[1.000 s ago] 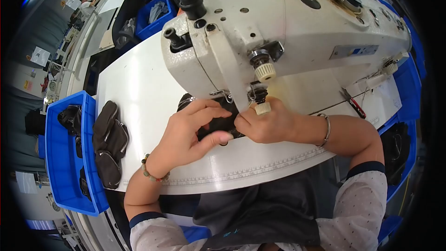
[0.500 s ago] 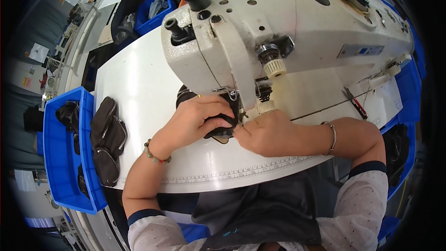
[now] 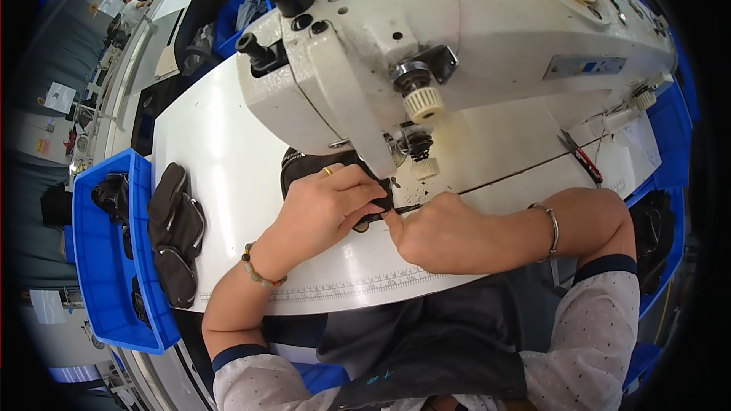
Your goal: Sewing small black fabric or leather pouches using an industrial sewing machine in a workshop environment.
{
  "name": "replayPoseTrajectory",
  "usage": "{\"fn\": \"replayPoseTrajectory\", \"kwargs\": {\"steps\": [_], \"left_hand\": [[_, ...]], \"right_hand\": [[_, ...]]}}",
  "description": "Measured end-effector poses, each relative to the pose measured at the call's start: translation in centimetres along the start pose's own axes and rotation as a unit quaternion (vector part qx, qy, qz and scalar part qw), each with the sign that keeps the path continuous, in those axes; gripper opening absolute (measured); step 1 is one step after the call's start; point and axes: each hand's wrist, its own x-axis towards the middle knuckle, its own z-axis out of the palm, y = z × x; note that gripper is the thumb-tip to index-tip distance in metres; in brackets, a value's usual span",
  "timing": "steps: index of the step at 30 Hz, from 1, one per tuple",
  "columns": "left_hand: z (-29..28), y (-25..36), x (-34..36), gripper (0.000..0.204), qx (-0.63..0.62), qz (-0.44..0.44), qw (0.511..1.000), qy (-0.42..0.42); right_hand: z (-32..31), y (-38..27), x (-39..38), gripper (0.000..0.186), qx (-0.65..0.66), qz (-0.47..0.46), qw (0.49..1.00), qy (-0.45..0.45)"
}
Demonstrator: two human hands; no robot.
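Left fingers: I am pressing my left hand (image 3: 324, 209) flat on the black fabric piece (image 3: 320, 169), fingers together and bent over its top, fingertips pointing toward the needle area; I am holding it down rather than gripping it.
Right fingers: my right hand (image 3: 430, 228) is curling into a loose fist, thumb and forefinger pinching together at the near edge of the piece; what lies between them I cannot tell.
Workpiece: the black fabric piece is lying under the head of the white sewing machine (image 3: 457, 53), near the middle of the white sewing table (image 3: 221, 152), mostly hidden beneath my left hand.
Needle area: the presser foot is sitting just beyond my fingertips; whether it is down on the cloth I cannot tell.
Step in hand: I judge I am guiding a seam, both hands steadying the piece right at the foot.
Next move calls for: keeping the edge lined up with the foot, feeding evenly with flat pressure, and keeping my fingertips clear of the needle.
Left edge of table: a stack of black pouches (image 3: 175, 232) is lying there, half overhanging.
Beyond the edge: a blue bin (image 3: 103, 274) is holding more dark pieces.
Front edge: a printed ruler strip (image 3: 358, 285) is running along it, just before my wrists.
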Motion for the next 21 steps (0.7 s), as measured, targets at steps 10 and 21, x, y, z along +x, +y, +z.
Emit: {"fn": "replayPoseTrajectory", "kwargs": {"steps": [10, 21], "left_hand": [[0.4, -2.0, 1.3, 0.019, 0.044, -0.030, 0.998, 0.043], [1.0, -3.6, 0.9, 0.018, -0.074, -0.099, 0.991, 0.058]], "right_hand": [[1.1, 1.9, 1.1, 0.025, -0.076, 0.061, 0.994, 0.054], [2.3, 4.0, 1.5, 0.014, -0.077, 0.035, 0.990, 0.114]]}}
